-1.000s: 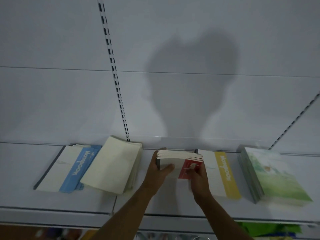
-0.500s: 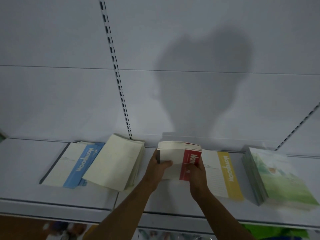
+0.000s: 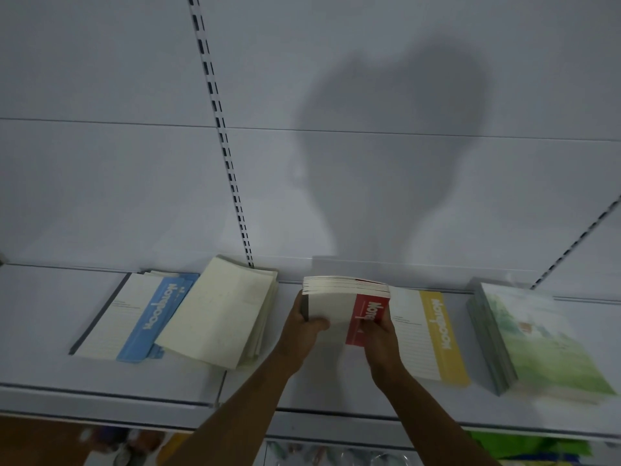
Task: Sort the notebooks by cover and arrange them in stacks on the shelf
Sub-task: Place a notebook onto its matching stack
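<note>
I hold a stack of red-banded notebooks point(image 3: 349, 304) tilted up over the middle of the white shelf point(image 3: 43, 317). My left hand point(image 3: 302, 331) grips its left edge, thumb on the cover. My right hand point(image 3: 379, 334) grips its lower right corner at the red band. A blue-banded stack point(image 3: 134, 317) lies at the left, with a plain cream stack point(image 3: 218, 311) leaning partly over it. A yellow-banded stack point(image 3: 426, 334) lies just right of my hands, and a green-picture stack point(image 3: 531, 338) at the far right.
The shelf's white back panel point(image 3: 369, 79) rises behind with a slotted upright point(image 3: 221, 136) and my shadow on it. The shelf's front edge point(image 3: 100, 395) runs below the stacks. Blurred goods show on a lower level beneath.
The red-banded stack has been raised and tilted more upright between both hands. The view has shifted slightly; the other stacks lie as before.
</note>
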{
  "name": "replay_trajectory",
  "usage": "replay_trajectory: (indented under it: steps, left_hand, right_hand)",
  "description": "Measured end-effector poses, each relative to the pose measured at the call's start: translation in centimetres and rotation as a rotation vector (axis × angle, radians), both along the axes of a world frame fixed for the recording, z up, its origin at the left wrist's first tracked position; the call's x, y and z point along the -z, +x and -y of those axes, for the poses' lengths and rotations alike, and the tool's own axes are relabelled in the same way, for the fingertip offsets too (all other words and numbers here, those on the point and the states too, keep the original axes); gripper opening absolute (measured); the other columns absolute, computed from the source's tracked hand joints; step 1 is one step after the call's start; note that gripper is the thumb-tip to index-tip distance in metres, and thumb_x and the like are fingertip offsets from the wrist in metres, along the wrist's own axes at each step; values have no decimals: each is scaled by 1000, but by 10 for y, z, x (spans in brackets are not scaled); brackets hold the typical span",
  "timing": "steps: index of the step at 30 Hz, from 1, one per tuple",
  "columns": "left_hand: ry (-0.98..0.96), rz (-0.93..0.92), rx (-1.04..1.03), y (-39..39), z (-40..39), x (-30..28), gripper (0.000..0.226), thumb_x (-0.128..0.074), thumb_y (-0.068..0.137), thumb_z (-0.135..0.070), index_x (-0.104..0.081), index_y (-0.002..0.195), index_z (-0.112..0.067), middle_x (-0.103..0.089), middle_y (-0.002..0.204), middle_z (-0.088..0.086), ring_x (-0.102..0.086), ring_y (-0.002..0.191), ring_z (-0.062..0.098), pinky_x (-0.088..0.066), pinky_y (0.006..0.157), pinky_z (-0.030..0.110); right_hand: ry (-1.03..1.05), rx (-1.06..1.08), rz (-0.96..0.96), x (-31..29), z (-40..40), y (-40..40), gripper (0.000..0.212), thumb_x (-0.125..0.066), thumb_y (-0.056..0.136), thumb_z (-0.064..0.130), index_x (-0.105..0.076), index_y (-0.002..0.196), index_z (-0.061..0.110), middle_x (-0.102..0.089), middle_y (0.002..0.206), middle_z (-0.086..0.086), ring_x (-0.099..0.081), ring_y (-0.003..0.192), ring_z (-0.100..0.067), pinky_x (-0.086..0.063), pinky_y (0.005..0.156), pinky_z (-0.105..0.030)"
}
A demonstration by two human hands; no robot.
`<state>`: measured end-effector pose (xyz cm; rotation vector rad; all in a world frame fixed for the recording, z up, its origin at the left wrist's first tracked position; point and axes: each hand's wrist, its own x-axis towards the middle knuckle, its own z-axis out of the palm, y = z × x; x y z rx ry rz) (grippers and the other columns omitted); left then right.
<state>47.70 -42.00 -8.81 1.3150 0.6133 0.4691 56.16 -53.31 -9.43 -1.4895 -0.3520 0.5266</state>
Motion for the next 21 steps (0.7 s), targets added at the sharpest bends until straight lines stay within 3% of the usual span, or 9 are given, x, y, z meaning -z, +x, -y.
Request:
replay_trajectory:
  steps: [4,9,12,16,19,21]
  left_hand:
    - [49,-101,17,1,-8,1,52,-52,79,3,-47,110,-38,-56,118,4,-52,115,25,-50,94,46]
    - [179,-77,18,-12,-15,5,56,-57,82,13,-49,114,-32,-59,114,-7,-56,107,9,-55,70,19]
    - [279,-83,15,-21,-21,10,48,-63,84,6,-52,123,-20,-61,118,-7,-58,110,6,-54,76,13]
    - [353,-127,55,-25,-30,10,42,-61,88,2,-55,117,-27,-63,115,-12,-59,106,-8,-49,87,9]
    - [317,-114,37,-21,-35,5,41,-60,88,5,-58,117,-24,-65,112,-9,-61,105,0,-50,89,13]
    - [260,-104,56,-17,-38,-4,39,-59,89,3,-58,122,-18,-67,112,-5,-63,104,6,-52,87,16]
  right_hand:
    - [0,3,-47,-8,-1,6,26,-43,99,13,-59,108,31,-67,106,-3,-65,97,-21,-56,74,-35]
    - [-31,59,-46,-3,-3,7,23,-45,98,13,-63,102,27,-69,103,-7,-67,94,-23,-57,78,-42]
    - [-24,27,7,-6,-1,6,23,-44,99,15,-61,101,30,-69,101,-3,-67,93,-21,-58,79,-41]
    - [-36,-79,60,-9,6,9,27,-44,98,9,-58,106,31,-69,99,4,-68,92,-15,-58,70,-28]
    - [-77,-94,38,-10,8,15,23,-45,97,7,-57,110,22,-68,101,-5,-66,96,-24,-58,77,-38]
    - [-126,-84,35,-15,7,19,21,-41,99,8,-52,114,19,-65,103,-4,-64,94,-20,-54,72,-31]
